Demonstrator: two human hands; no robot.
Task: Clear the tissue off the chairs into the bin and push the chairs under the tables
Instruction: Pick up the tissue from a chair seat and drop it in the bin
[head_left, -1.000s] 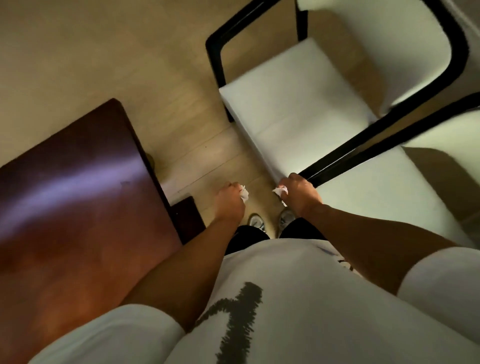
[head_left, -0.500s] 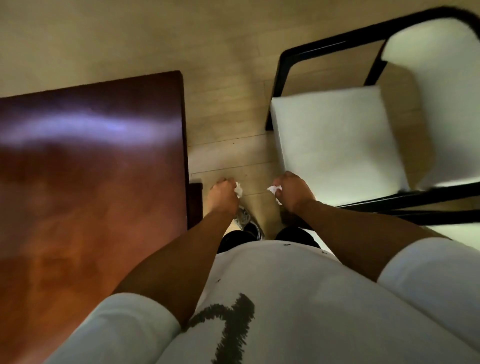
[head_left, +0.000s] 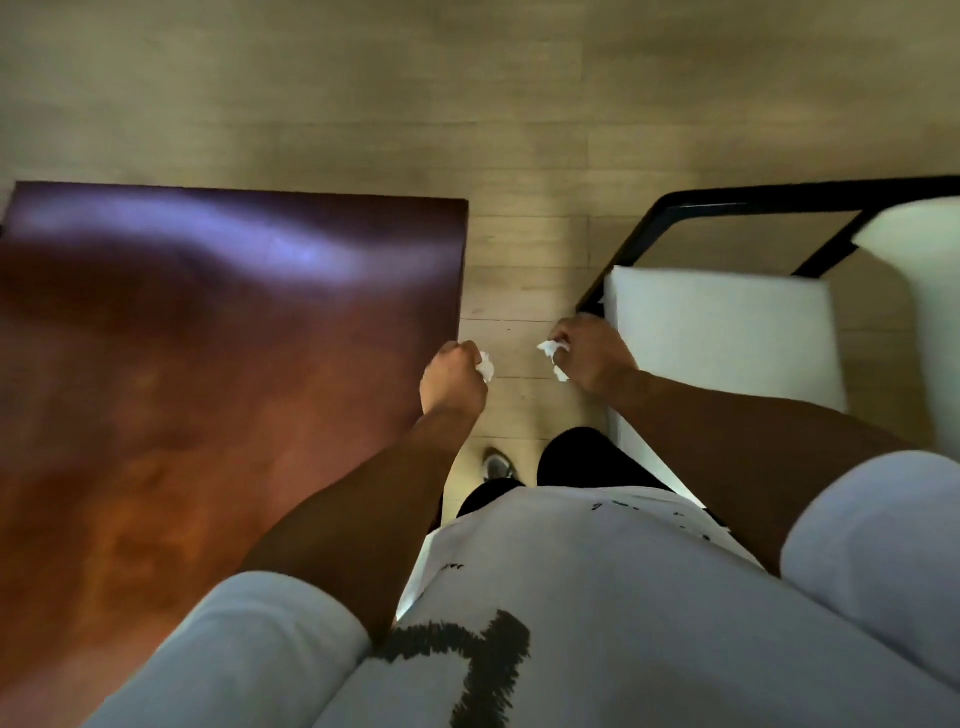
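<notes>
My left hand (head_left: 452, 382) is curled into a fist around a crumpled white tissue (head_left: 485, 366) that sticks out past the fingers. My right hand (head_left: 592, 358) grips another crumpled white tissue (head_left: 551, 354). Both hands hang in front of me over the floor, in the gap between the table and the chair. A white-cushioned chair (head_left: 727, 332) with a black frame stands at my right, its seat bare. A dark red-brown table (head_left: 208, 338) lies at my left. No bin is in view.
Light wooden floor (head_left: 519, 130) stretches ahead beyond the table and chair. My shoe (head_left: 497, 464) shows below my hands. The chair's black armrest (head_left: 727, 200) runs along the far right, with the white backrest (head_left: 924, 291) beside it.
The view has turned, swinging the table and chair round; the second chair has left the frame. Both hands still grip their tissues and have stayed close together in front of me.
</notes>
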